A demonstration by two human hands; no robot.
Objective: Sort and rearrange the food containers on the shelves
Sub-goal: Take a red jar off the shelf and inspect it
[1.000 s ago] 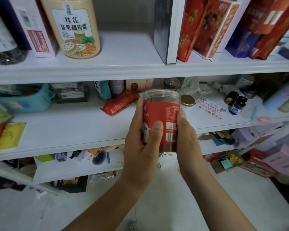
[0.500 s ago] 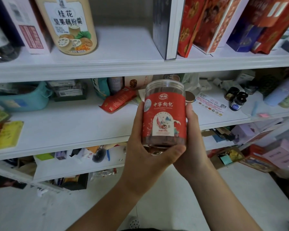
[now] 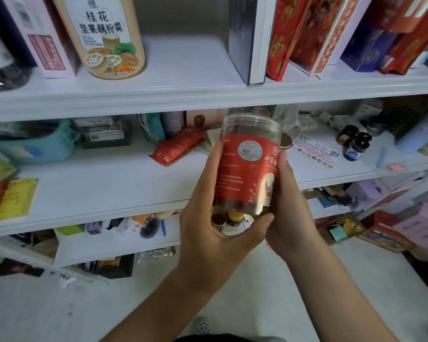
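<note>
- Clear jar [image 3: 248, 166] with a red label, centre of frame, held in the air in front of the middle shelf [image 3: 104, 186]; it rests on no shelf
- Jar nearly upright, top leaning slightly to the right; dark contents low inside, upper part see-through
- Left hand [image 3: 208, 218] grips the jar: fingers up its left side, thumb hooked under the base
- Right hand [image 3: 290, 206] pressed to the jar's right side, thumb lying along the label; its fingers are hidden behind the jar, probably wrapped round the back
- Upper shelf [image 3: 183, 80]: tall beige canister [image 3: 109, 38] at upper left, red boxes [image 3: 304, 33] at upper right
- Middle shelf: teal basket [image 3: 35, 149] at left, red pouch [image 3: 177, 149] lying flat just left of the jar, small dark bottles [image 3: 356, 145] at right
</note>
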